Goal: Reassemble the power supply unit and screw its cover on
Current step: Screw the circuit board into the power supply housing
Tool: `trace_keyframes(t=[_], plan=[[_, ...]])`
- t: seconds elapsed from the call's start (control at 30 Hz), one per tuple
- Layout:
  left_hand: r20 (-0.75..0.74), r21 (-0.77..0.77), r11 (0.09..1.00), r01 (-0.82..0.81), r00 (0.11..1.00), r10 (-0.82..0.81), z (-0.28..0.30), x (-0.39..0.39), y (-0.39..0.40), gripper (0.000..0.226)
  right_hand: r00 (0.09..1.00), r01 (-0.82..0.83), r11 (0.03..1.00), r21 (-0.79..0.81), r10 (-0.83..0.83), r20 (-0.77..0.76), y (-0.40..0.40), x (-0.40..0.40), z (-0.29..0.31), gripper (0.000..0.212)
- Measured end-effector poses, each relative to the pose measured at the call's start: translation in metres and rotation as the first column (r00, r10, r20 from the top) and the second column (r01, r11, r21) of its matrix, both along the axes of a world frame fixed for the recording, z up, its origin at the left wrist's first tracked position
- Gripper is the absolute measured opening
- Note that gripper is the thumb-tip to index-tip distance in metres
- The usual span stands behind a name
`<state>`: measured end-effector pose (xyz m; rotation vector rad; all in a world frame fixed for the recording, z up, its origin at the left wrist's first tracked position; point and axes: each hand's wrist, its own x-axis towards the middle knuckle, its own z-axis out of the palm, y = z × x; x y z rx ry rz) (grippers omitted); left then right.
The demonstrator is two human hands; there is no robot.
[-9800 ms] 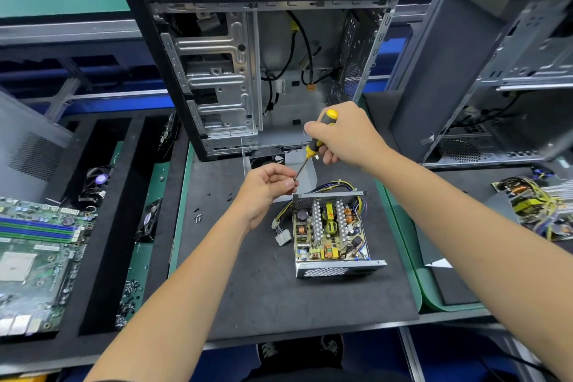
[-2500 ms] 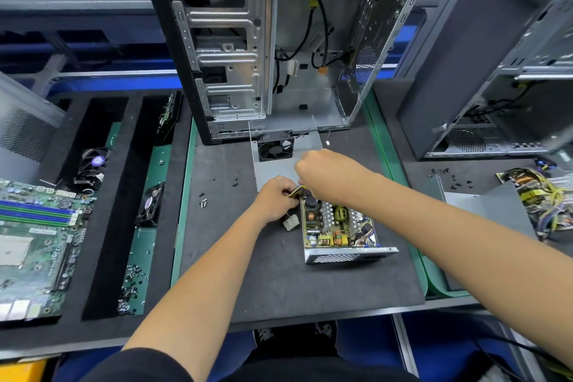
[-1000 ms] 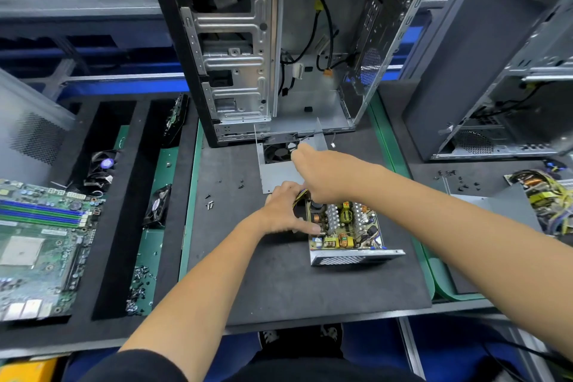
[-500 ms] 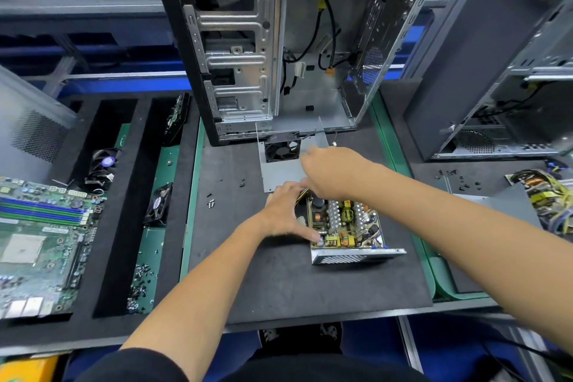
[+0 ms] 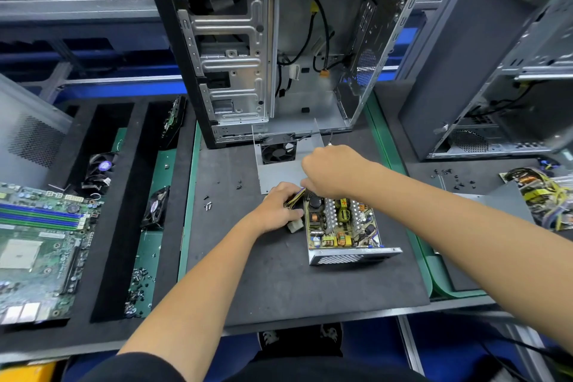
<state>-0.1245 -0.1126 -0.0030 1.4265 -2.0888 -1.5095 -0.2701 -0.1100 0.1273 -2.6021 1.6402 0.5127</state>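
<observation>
Open power supply unit sits on the dark foam mat, near its middle, circuit board facing up, perforated metal end wall toward me. I see no cover on it: the grey cover, with its black fan mounted, lies on the mat just behind the unit, against the foot of the open tower case.

My left hand is curled around the yellow-and-black cable bundle at the unit's far left corner; a white connector hangs just below the fingers. My right hand is closed, knuckles up, hovering over the unit's back edge, fingertips pinched down by the same cables. I cannot tell what, if anything, it holds.

Loose black screws are scattered on the mat left of the hands. A motherboard lies in the tray far left.
</observation>
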Motion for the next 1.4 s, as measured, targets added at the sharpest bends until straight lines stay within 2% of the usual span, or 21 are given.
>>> trace_keyframes(t=[0.13,0.2,0.3,0.37,0.47,0.53,0.67,0.8,0.97,1.03,1.1,1.2,1.33,1.4], plan=[[-0.017,-0.013,1.000,-0.018,1.000,0.017,-0.001,-0.002,0.001,0.038,0.992,-0.103,0.989,0.103,0.094,0.088,0.001,0.000,0.003,0.020],[-0.022,-0.004,1.000,-0.026,0.999,0.025,-0.001,-0.003,0.000,0.040,0.991,-0.111,0.993,0.031,0.108,0.081,-0.002,0.000,0.004,0.013],[-0.048,0.053,0.998,-0.020,0.999,0.023,0.003,-0.002,0.000,0.050,0.994,-0.104,0.992,-0.070,0.106,0.028,-0.002,0.003,0.001,0.019],[-0.071,0.084,0.996,-0.006,0.997,0.012,0.005,-0.001,0.001,0.064,0.994,-0.108,0.987,-0.120,0.106,-0.028,-0.001,0.005,-0.002,0.019],[0.002,0.029,0.998,0.049,0.999,-0.049,0.002,0.000,0.003,0.085,0.993,-0.101,0.981,-0.166,0.089,-0.077,-0.002,0.006,-0.004,0.019],[0.035,-0.005,0.998,0.070,0.997,-0.069,0.000,0.001,0.005,0.092,0.995,-0.073,0.990,-0.117,0.064,-0.079,-0.003,0.007,-0.002,0.016],[0.069,-0.050,0.995,0.089,0.994,-0.085,-0.005,0.003,0.004,0.096,0.998,-0.066,0.995,0.074,0.065,0.012,-0.003,0.006,0.004,0.025],[0.074,-0.061,0.993,0.100,0.993,-0.095,-0.006,0.003,0.004,0.105,0.992,-0.128,0.991,0.031,0.127,0.023,-0.003,0.007,0.004,0.008],[0.071,-0.078,0.991,0.107,0.992,-0.102,-0.005,0.002,0.003,0.109,0.993,-0.083,0.996,0.033,0.080,0.082,0.000,0.006,-0.003,0.016],[0.054,-0.063,0.993,0.100,0.994,-0.097,-0.006,0.003,0.002,0.104,0.989,-0.041,0.998,0.055,0.033,0.142,-0.001,0.001,-0.001,0.023],[0.007,-0.013,0.998,0.069,0.998,-0.069,-0.006,0.005,0.002,0.089,0.983,-0.010,0.999,0.053,0.000,0.185,0.000,-0.004,0.004,0.022],[-0.166,0.156,0.987,-0.040,0.984,0.066,-0.003,0.008,0.002,0.070,0.960,0.037,0.998,0.041,-0.047,0.278,0.001,-0.011,0.011,0.017],[-0.342,0.284,0.924,-0.255,0.874,0.346,0.001,0.012,0.004,0.029,0.906,0.119,0.989,0.084,-0.143,0.399,0.000,-0.024,0.023,0.017],[-0.381,0.263,0.905,-0.335,0.825,0.416,0.005,0.014,0.006,0.023,0.885,0.157,0.981,0.117,-0.192,0.425,-0.002,-0.031,0.027,0.018]])
